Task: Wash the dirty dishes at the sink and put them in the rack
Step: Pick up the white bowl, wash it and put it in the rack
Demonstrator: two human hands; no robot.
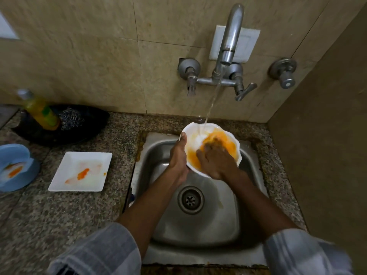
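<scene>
While water runs, white bowl over sink, rim clasped by left hand, right hand flat inside.

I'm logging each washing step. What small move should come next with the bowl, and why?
Probably keep rubbing the right hand around inside the white bowl, which the left hand holds under the running water: orange residue covers much of its inside.

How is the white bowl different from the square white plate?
The white bowl is round, deep and held under running water by the left hand; the square plate is flat, lying untouched on the counter. The bowl is orange nearly all over, the plate only streaked. Both are white and dirty.
</scene>
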